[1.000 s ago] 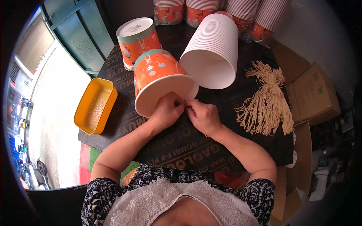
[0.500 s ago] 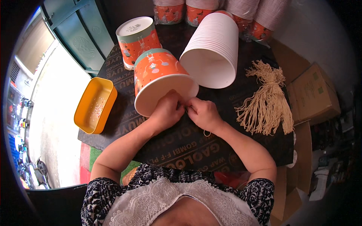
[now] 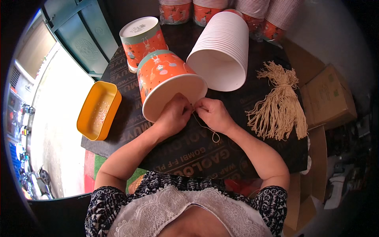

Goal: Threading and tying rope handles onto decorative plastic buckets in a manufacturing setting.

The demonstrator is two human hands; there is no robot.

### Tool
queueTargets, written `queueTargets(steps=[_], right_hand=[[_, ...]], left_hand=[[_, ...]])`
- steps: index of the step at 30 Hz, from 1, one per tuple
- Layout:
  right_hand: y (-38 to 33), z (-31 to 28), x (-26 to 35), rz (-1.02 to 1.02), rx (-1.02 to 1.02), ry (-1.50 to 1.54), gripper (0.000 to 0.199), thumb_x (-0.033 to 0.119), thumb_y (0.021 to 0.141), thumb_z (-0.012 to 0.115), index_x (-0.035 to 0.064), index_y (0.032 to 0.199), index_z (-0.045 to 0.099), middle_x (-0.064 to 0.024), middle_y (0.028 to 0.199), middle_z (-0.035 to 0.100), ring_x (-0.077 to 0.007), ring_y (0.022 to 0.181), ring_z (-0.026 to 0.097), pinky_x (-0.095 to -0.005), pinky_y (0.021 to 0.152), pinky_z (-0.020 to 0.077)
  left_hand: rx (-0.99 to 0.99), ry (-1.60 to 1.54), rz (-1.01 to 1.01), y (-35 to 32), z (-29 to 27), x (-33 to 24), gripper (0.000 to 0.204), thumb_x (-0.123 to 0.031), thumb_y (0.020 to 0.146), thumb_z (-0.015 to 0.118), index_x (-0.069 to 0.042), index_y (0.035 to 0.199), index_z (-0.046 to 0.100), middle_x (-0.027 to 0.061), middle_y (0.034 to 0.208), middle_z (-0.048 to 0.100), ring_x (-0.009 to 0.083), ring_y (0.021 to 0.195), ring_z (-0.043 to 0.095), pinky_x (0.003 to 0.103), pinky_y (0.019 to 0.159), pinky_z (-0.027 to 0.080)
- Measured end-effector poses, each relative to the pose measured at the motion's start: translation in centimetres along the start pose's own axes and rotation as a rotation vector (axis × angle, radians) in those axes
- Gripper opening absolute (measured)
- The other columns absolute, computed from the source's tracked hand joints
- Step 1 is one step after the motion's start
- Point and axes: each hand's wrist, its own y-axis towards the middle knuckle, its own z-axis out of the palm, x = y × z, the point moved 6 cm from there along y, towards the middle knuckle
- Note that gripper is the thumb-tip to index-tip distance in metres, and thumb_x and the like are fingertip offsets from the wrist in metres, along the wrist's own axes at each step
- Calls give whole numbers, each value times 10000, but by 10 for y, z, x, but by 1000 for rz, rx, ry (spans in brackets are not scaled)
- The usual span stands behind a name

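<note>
An orange paper bucket (image 3: 166,73) with a green band and cartoon print lies tipped, its white opening toward me. My left hand (image 3: 173,114) reaches into the opening, its fingers closed on the near rim. Just right of that rim, my right hand (image 3: 215,114) pinches a thin beige cord (image 3: 203,125). A loose loop of the cord hangs below it over the table. The fingertips of both hands nearly meet, and what lies between them is partly hidden.
A yellow bin (image 3: 96,112) with small bits stands left on the black table (image 3: 181,158). Behind are an upside-down bucket (image 3: 144,43) and a lying stack of white-lined buckets (image 3: 221,47). A beige cord bundle (image 3: 278,102) lies right, near a cardboard box (image 3: 329,98). Wrapped stacks (image 3: 175,12) stand at the back.
The cord's loose end now shows in a longer stretch below my right hand. Both hands stay at the bucket's rim, which has shifted only slightly.
</note>
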Motion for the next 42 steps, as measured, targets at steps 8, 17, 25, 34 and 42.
queueTargets(steps=[8, 17, 25, 34, 42], right_hand=[[-1, 0, -1, 39, -10, 41, 156, 115, 839, 581, -10, 917, 634, -199, 838, 665, -354, 806, 666, -406, 668, 517], [-5, 1, 6, -15, -58, -67, 101, 53, 845, 618, -24, 909, 632, -151, 780, 679, -212, 687, 668, -321, 636, 510], [-13, 0, 12, -230, -197, -259, 102, 135, 870, 603, 41, 892, 570, -176, 674, 629, -379, 645, 641, -467, 543, 493], [-17, -1, 14, -200, -210, -364, 60, 74, 850, 621, 41, 869, 574, -160, 691, 632, -365, 647, 640, -436, 532, 491], [-15, -3, 18, -228, -209, -381, 56, 67, 862, 594, 28, 864, 555, -185, 651, 605, -384, 619, 619, -457, 513, 470]], left_hand=[[53, -98, -119, -1, 1, -5, 74, -35, 731, 641, 33, 760, 649, 185, 797, 627, 310, 787, 619, 380, 700, 483], [37, 10, -129, -4, 6, 14, 87, -56, 787, 640, 18, 834, 637, 169, 882, 608, 305, 842, 604, 371, 756, 479], [57, 83, -204, -3, 0, 9, 125, -74, 760, 618, 35, 820, 627, 213, 860, 616, 358, 833, 612, 407, 746, 485], [93, 175, -225, -3, -2, 4, 122, -71, 734, 612, 40, 785, 609, 239, 809, 607, 397, 789, 611, 449, 695, 477], [129, 254, -191, 0, -1, 2, 138, -72, 733, 580, 62, 760, 604, 272, 770, 601, 438, 764, 606, 464, 662, 480]])
